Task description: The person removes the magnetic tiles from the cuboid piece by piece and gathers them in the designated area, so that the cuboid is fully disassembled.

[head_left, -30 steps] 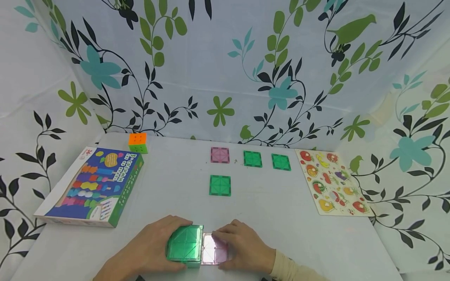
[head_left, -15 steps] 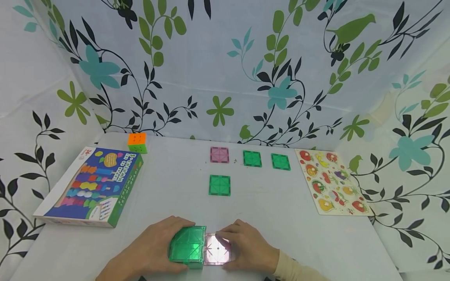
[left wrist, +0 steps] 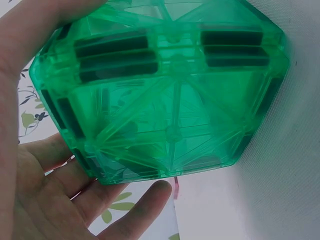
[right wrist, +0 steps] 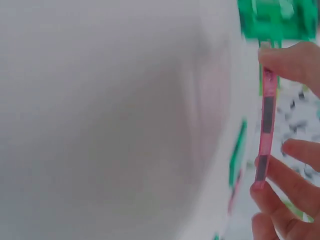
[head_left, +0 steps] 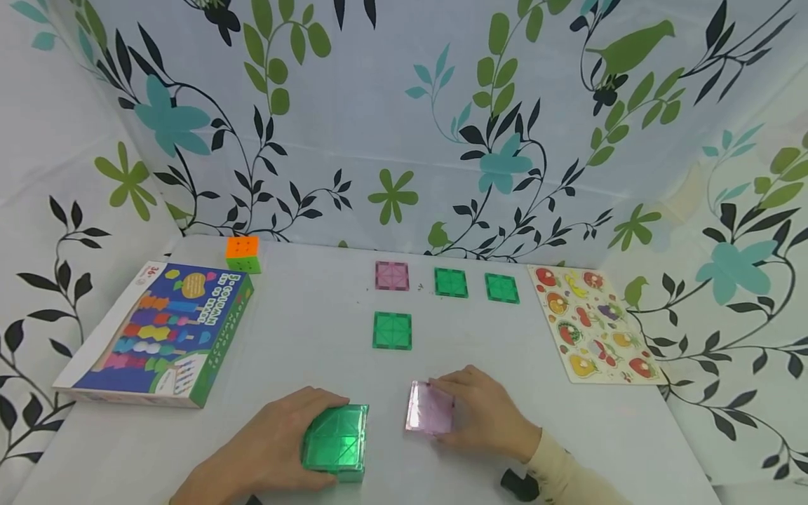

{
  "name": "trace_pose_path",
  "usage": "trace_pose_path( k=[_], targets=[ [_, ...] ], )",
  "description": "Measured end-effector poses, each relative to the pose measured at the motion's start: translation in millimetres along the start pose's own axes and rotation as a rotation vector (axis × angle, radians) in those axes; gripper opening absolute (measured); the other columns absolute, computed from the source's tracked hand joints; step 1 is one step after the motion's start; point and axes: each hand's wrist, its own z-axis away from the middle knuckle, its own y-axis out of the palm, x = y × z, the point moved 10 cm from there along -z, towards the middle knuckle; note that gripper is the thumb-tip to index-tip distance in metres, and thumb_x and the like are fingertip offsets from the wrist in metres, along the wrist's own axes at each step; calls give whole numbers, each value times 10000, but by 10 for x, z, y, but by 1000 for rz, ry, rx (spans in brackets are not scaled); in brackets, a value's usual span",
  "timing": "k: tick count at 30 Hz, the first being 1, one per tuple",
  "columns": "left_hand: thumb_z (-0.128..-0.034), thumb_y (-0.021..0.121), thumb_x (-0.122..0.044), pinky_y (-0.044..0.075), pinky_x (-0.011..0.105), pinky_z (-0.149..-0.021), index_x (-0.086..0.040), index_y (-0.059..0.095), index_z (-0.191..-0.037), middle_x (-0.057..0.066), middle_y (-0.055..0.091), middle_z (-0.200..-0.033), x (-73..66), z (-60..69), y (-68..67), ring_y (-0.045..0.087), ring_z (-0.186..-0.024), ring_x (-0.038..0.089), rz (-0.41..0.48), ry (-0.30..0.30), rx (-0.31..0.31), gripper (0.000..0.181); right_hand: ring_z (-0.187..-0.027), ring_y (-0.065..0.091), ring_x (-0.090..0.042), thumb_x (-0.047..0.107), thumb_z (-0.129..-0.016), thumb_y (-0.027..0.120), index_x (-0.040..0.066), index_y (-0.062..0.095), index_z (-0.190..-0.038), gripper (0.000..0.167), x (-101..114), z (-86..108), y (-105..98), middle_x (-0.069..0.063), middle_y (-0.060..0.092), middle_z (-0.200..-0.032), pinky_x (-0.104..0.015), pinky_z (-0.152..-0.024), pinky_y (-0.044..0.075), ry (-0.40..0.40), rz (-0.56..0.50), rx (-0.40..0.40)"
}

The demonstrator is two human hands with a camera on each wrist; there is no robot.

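A green translucent block of magnetic tiles (head_left: 336,442) stands near the front of the table, and my left hand (head_left: 271,442) grips it from its left side. In the left wrist view the green block (left wrist: 172,110) fills the middle, fingers around it. To the right, my right hand (head_left: 489,414) pinches a single pink square tile (head_left: 431,408) by its edges, apart from the block. The right wrist view shows that pink tile (right wrist: 267,120) edge-on between thumb and fingers.
A green tile (head_left: 392,330) lies mid-table. Behind it are a pink tile (head_left: 392,275) and two green tiles (head_left: 451,283). A toy box (head_left: 158,333) and an orange-green cube (head_left: 243,254) are at the left, a fruit-picture board (head_left: 596,326) at the right.
My right hand has moved the pink tile away from the green block's right side, rightward and farther from me. My left hand still holds the block in nearly the same place.
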Motion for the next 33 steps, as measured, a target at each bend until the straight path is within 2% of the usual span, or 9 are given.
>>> trace_pose_path(
  k=[7, 12, 17, 24, 28, 33],
  targets=[
    [-651, 924, -528, 593, 272, -881, -302, 580, -1361, -201, 616, -1272, 7, 5, -7, 575, -1052, 7, 25, 22, -11, 821, -1110, 590, -110, 397, -659, 961, 179, 661, -1362, 795, -445, -126, -455, 55, 691, -1261, -355, -905, 604, 8, 15, -112],
    [-657, 919, -525, 600, 298, -907, -307, 573, -1373, -193, 614, -1292, 36, -2, 16, 575, -1074, 21, 24, -13, 18, 825, -1148, 615, -190, 369, -685, 951, 134, 648, -1372, 787, -765, -271, -561, 1, 698, -1261, -462, -950, 594, 18, -2, -113],
    [-664, 915, -520, 611, 318, -912, -309, 571, -1377, -183, 617, -1306, 56, 0, 30, 574, -1078, 29, 26, -49, 39, 819, -1163, 636, -235, 392, -699, 936, 113, 633, -1388, 804, -1026, -435, -459, -27, 700, -1267, -506, -989, 570, 32, -28, -58],
    [-664, 921, -496, 608, 306, -906, -310, 572, -1374, -189, 618, -1296, 71, 2, 56, 568, -1069, 20, 37, -52, 47, 813, -1184, 620, -268, 435, -710, 913, 101, 638, -1382, 799, -1306, -631, -249, -46, 702, -1281, -537, -1025, 538, 56, -12, 31],
    [-659, 920, -510, 611, 302, -897, -321, 569, -1372, -192, 617, -1291, 76, 5, 62, 568, -1070, 24, 41, -53, 48, 817, -1192, 618, -266, 403, -709, 917, 94, 656, -1359, 766, -1420, -712, -183, -48, 706, -1280, -527, -1044, 530, 78, -35, 78],
    [-662, 911, -539, 612, 291, -883, -335, 566, -1367, -193, 618, -1280, 73, -1, 57, 565, -1060, 22, 38, -43, 40, 811, -1144, 614, -206, 407, -692, 929, 124, 671, -1348, 759, -1509, -799, -126, -7, 692, -1250, -452, -1014, 553, 100, -24, 121]
  ],
)
